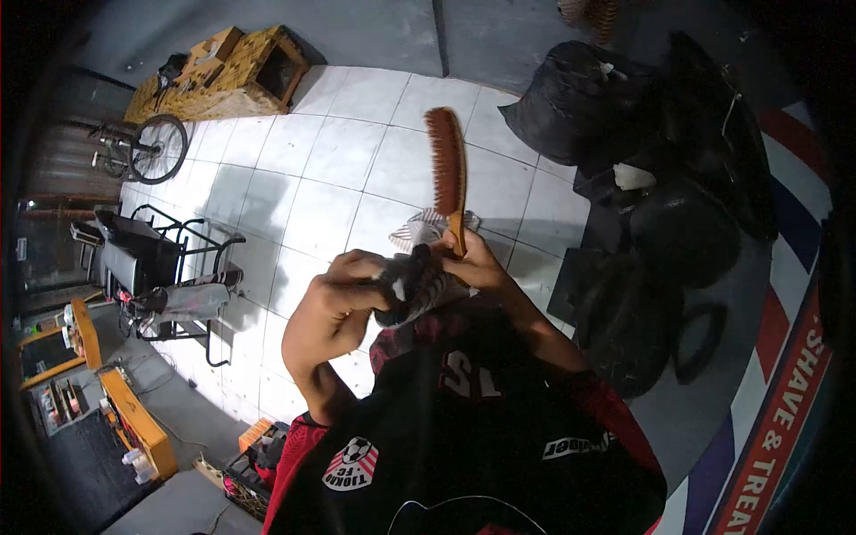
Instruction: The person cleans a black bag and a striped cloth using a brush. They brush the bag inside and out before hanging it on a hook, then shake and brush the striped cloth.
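A brush [448,165] with reddish-brown bristles and a wooden handle points up from my right hand [477,266], whose fingers are closed round the handle's end. My left hand [334,299] is bent at the wrist, its fingers closed on a dark object [401,290] with a small white patch, held in front of my chest. The dark object lies between both hands and is partly hidden by my fingers, so I cannot make out what it is. A striped cloth [423,229] shows just beyond my hands.
Black plastic bags [580,98] are heaped at the right beside a banner [785,401]. A black chair [147,259] with metal arms is at the left, with a bicycle [159,150] and a patterned cabinet [245,80] farther off. Wooden shelves [134,419] are at the lower left.
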The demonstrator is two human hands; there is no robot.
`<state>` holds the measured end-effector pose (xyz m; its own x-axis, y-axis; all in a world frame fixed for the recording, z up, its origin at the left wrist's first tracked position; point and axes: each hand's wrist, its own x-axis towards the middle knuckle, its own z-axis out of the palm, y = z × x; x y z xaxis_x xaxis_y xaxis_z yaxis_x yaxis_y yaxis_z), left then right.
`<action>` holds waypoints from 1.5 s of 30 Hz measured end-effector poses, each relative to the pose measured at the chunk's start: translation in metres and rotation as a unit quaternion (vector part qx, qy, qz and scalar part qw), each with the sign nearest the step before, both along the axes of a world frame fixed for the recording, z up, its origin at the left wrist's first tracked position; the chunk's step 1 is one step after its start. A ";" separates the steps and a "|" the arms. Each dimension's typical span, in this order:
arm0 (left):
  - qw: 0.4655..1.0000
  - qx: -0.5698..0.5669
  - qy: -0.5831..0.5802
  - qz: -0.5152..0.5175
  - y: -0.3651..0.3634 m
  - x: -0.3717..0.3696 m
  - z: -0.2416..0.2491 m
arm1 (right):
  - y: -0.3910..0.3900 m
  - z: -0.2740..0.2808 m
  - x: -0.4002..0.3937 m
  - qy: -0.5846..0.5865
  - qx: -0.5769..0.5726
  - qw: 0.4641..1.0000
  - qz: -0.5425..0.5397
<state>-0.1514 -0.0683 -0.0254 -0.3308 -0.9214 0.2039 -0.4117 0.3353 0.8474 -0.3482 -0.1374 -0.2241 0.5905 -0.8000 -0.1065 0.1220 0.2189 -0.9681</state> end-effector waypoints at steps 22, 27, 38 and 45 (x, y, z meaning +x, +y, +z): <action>0.981 0.066 0.033 0.180 -0.048 -0.052 -0.046 | -0.036 0.137 -0.017 0.091 -0.394 0.857 -0.320; 0.954 0.093 0.191 0.210 -0.066 -0.065 -0.021 | 0.008 0.061 -0.045 0.027 -0.173 0.959 -0.221; 0.933 -0.001 0.321 0.161 -0.066 -0.045 0.038 | 0.068 -0.228 -0.160 0.503 -0.214 0.819 0.175; 0.934 0.061 0.325 0.135 -0.064 -0.048 0.025 | 0.006 -0.041 -0.093 0.229 -0.079 0.968 -0.073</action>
